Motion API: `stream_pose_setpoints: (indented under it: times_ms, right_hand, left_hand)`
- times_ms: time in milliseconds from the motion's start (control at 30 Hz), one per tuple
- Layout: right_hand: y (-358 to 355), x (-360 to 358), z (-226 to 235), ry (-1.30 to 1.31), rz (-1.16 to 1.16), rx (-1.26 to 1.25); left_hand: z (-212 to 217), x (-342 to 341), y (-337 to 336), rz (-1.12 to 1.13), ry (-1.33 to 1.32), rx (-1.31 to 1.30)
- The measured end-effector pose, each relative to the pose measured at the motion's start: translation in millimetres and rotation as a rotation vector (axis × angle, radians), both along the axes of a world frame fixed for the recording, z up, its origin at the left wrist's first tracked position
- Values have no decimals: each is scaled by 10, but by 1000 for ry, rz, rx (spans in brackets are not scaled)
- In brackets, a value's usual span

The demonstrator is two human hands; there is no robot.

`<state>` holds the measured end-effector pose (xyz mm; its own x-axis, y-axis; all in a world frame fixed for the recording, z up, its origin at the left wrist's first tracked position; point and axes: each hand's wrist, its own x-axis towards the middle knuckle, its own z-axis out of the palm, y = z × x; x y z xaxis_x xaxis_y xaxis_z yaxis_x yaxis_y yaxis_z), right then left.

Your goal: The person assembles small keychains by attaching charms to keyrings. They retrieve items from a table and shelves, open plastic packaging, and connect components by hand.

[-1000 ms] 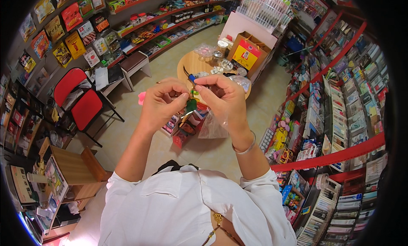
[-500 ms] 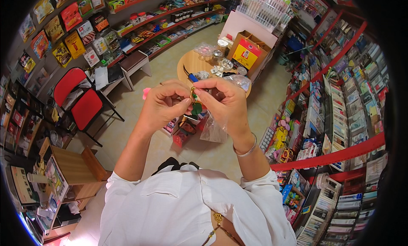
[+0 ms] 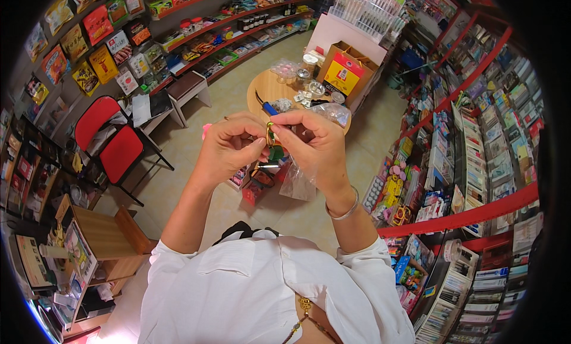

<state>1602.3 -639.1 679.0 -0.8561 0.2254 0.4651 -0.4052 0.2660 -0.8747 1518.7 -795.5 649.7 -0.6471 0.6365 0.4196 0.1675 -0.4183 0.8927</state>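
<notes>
My left hand (image 3: pixel 231 146) and my right hand (image 3: pixel 314 146) meet in front of my chest, fingertips pinched together on a small gold-coloured ring with a green piece (image 3: pixel 272 140) hanging from it. A clear plastic bag (image 3: pixel 297 180) hangs down under my right hand, against its palm. A silver bangle (image 3: pixel 345 209) circles my right wrist. Beyond my hands stands a round wooden table (image 3: pixel 269 88) with a blue-handled tool (image 3: pixel 267 105), small jars and clear packets on it.
A yellow and red paper bag (image 3: pixel 341 70) stands at the table's far side. Two red chairs (image 3: pixel 113 139) and a brown stool (image 3: pixel 187 87) are on the left. Shelves of goods line the far wall and the right side. A wooden desk (image 3: pixel 100 234) is at lower left.
Both hands have stayed pinched together on the small piece, with fingers shifting slightly; the green piece now hangs just below the fingertips.
</notes>
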Motion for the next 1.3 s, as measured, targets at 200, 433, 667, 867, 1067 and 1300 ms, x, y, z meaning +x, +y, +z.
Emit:
stream_pose_setpoints:
  times_ms: [200, 433, 667, 867, 1067, 1300]
  right_hand:
    - [-4, 14, 3, -11, -18, -2]
    - [9, -8, -33, 0, -21, 0]
    - [5, 1, -8, -8, -24, -2]
    - [2, 1, -12, 1, -31, 6]
    - [17, 5, -39, 28, -51, 54]
    - [1, 38, -47, 7, -36, -1]
  left_hand:
    - [-22, -14, 12, 2, 8, -2]
    - [-36, -25, 25, 2, 17, 10]
    - [-32, -37, 33, 1, 19, 12]
    - [-48, -43, 34, -5, 22, 19]
    - [-49, -44, 43, -21, 10, 27]
    - [-32, -48, 28, -16, 16, -10]
